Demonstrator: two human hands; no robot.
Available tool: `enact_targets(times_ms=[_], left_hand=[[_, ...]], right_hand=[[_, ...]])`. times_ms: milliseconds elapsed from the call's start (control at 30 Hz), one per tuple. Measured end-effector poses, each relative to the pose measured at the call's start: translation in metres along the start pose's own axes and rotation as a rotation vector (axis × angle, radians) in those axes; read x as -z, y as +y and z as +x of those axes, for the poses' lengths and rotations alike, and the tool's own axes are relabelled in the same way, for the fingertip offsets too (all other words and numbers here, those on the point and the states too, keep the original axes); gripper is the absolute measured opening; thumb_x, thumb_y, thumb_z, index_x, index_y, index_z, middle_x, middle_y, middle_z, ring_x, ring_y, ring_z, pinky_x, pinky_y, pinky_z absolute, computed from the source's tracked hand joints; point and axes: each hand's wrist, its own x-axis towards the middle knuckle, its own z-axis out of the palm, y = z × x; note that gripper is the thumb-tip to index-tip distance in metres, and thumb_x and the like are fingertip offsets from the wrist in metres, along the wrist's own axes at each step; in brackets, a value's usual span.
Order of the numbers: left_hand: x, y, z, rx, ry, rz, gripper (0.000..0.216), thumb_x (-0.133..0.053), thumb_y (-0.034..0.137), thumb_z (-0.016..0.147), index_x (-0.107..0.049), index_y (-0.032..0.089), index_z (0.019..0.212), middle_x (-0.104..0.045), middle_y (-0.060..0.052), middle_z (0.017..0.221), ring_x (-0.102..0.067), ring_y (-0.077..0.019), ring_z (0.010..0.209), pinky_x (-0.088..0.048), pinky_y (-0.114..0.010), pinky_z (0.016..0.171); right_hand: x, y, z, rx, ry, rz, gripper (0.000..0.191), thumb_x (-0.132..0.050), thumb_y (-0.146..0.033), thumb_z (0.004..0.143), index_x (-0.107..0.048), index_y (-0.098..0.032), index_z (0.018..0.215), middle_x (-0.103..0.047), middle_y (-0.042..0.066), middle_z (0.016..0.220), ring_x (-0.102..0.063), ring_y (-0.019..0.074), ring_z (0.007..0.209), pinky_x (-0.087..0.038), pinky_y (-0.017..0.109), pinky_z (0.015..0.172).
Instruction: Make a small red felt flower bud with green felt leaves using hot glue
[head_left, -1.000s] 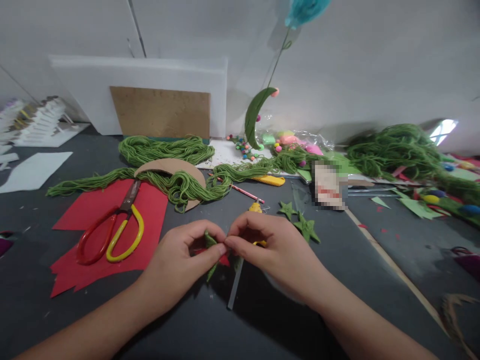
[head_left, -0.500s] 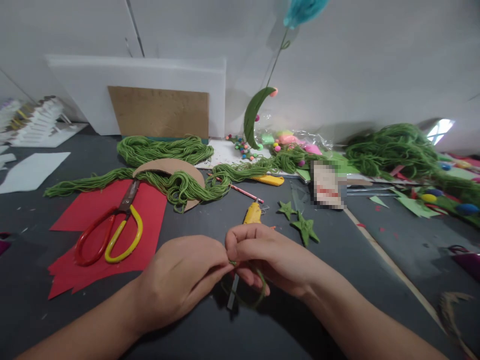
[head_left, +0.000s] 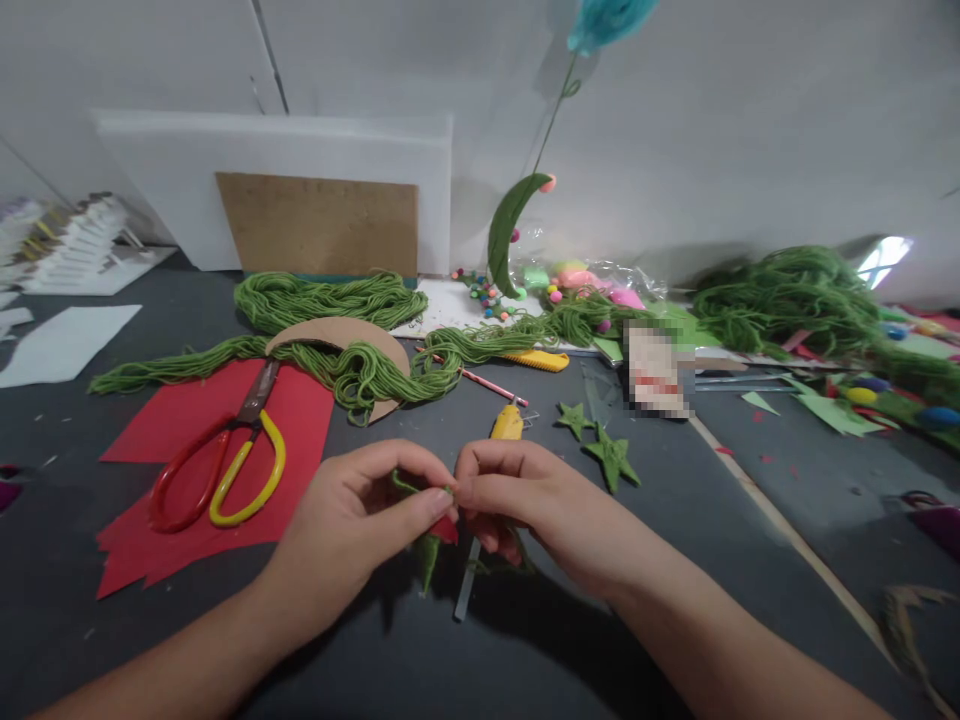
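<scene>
My left hand [head_left: 358, 535] and my right hand [head_left: 525, 500] meet over the dark table, fingertips touching. Together they pinch a small craft piece [head_left: 431, 540] of green felt with a bit of red showing. A thin green strand [head_left: 517, 555] hangs under my right hand's curled fingers. A grey stick [head_left: 466, 590] lies on the table just below the hands. A yellow glue gun [head_left: 508, 423] lies just beyond my right hand.
Red-and-yellow scissors [head_left: 225, 455] rest on a red paper sheet [head_left: 187, 470] at the left. Green yarn skeins [head_left: 322, 300] and a cardboard arc [head_left: 341, 335] lie behind. Two green felt stars [head_left: 600, 445] sit right of the hands. More yarn [head_left: 795, 295] piles at the far right.
My hands dropped and closed over the piece half a second ago, then rose again; the green and red piece shows once more between my fingers.
</scene>
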Motion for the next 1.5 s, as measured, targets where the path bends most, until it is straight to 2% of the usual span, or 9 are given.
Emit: enact_targets(times_ms=[67, 233, 367, 567, 800, 967, 1067, 1300, 1500], left_hand=[[-0.001, -0.002, 0.001, 0.198, -0.082, -0.275, 0.002, -0.066, 0.018, 0.073, -0.064, 0.020, 0.073, -0.064, 0.004, 0.059, -0.060, -0.0090, 0.053, -0.047, -0.018, 0.053], [0.000, -0.003, 0.002, 0.335, -0.140, -0.551, 0.003, -0.066, 0.017, 0.072, -0.064, 0.017, 0.073, -0.063, 0.003, 0.056, -0.058, -0.0075, 0.051, -0.044, -0.016, 0.053], [-0.001, -0.002, 0.006, 0.348, -0.078, -0.540, 0.003, -0.066, 0.016, 0.072, -0.063, 0.016, 0.071, -0.063, 0.002, 0.056, -0.058, -0.0078, 0.052, -0.044, -0.016, 0.053], [0.000, -0.004, 0.010, 0.269, 0.099, -0.366, 0.009, -0.070, 0.020, 0.069, -0.065, 0.016, 0.074, -0.064, 0.003, 0.061, -0.059, -0.0091, 0.057, -0.045, -0.018, 0.057], [0.001, -0.004, 0.011, 0.302, 0.090, -0.349, 0.008, -0.069, 0.020, 0.071, -0.063, 0.016, 0.074, -0.063, 0.003, 0.059, -0.058, -0.0073, 0.056, -0.044, -0.016, 0.056], [0.002, -0.001, 0.011, 0.410, 0.030, -0.584, 0.004, -0.067, 0.014, 0.071, -0.063, 0.015, 0.072, -0.063, 0.003, 0.058, -0.058, -0.0064, 0.051, -0.044, -0.015, 0.051], [0.002, 0.000, 0.010, 0.463, -0.022, -0.677, 0.003, -0.065, 0.011, 0.070, -0.063, 0.014, 0.071, -0.062, 0.002, 0.054, -0.056, -0.0060, 0.047, -0.042, -0.014, 0.047], [0.001, 0.000, 0.010, 0.342, 0.078, -0.451, 0.007, -0.069, 0.017, 0.069, -0.062, 0.015, 0.070, -0.062, 0.003, 0.056, -0.058, -0.0082, 0.052, -0.044, -0.017, 0.053], [0.002, -0.003, 0.011, 0.269, 0.144, -0.159, 0.008, -0.068, 0.022, 0.069, -0.062, 0.016, 0.071, -0.061, 0.003, 0.056, -0.055, -0.0105, 0.054, -0.041, -0.019, 0.053]], right_hand=[[0.001, -0.001, -0.001, 0.018, 0.008, -0.076, 0.014, -0.055, -0.024, 0.070, -0.050, -0.017, 0.059, -0.048, -0.005, 0.048, -0.040, 0.0055, 0.043, -0.031, 0.015, 0.041], [0.001, -0.001, -0.001, 0.063, 0.032, -0.152, 0.017, -0.053, -0.026, 0.073, -0.048, -0.017, 0.060, -0.045, -0.006, 0.048, -0.039, 0.0061, 0.044, -0.031, 0.017, 0.042], [-0.001, 0.000, 0.000, 0.119, 0.078, -0.200, 0.017, -0.052, -0.025, 0.077, -0.047, -0.018, 0.063, -0.047, -0.005, 0.052, -0.042, 0.0072, 0.047, -0.034, 0.019, 0.046], [-0.007, 0.002, 0.000, 0.465, 0.287, -0.423, 0.015, -0.053, -0.015, 0.075, -0.052, -0.017, 0.060, -0.059, 0.002, 0.076, -0.054, 0.0132, 0.071, -0.041, 0.025, 0.065], [-0.007, 0.002, -0.002, 0.371, 0.314, -0.572, 0.006, -0.053, -0.022, 0.080, -0.059, -0.019, 0.081, -0.038, -0.007, 0.051, -0.036, 0.0082, 0.046, -0.027, 0.019, 0.044], [-0.007, 0.007, -0.004, 0.562, 0.335, -0.872, 0.013, -0.049, -0.017, 0.084, -0.061, -0.018, 0.082, -0.059, -0.002, 0.065, -0.050, 0.0095, 0.056, -0.035, 0.021, 0.056], [-0.009, 0.009, -0.004, 0.646, 0.374, -0.899, 0.014, -0.049, -0.010, 0.080, -0.060, -0.017, 0.074, -0.057, -0.001, 0.065, -0.051, 0.0106, 0.060, -0.036, 0.020, 0.056], [-0.011, 0.010, -0.006, 0.579, 0.425, -0.991, 0.011, -0.049, -0.019, 0.083, -0.060, -0.019, 0.085, -0.056, -0.004, 0.053, -0.047, 0.0086, 0.045, -0.031, 0.019, 0.046], [-0.010, 0.015, -0.005, 0.780, 0.447, -1.307, 0.022, -0.041, -0.017, 0.089, -0.059, -0.017, 0.077, -0.063, 0.003, 0.063, -0.052, 0.0123, 0.054, -0.030, 0.023, 0.052]])
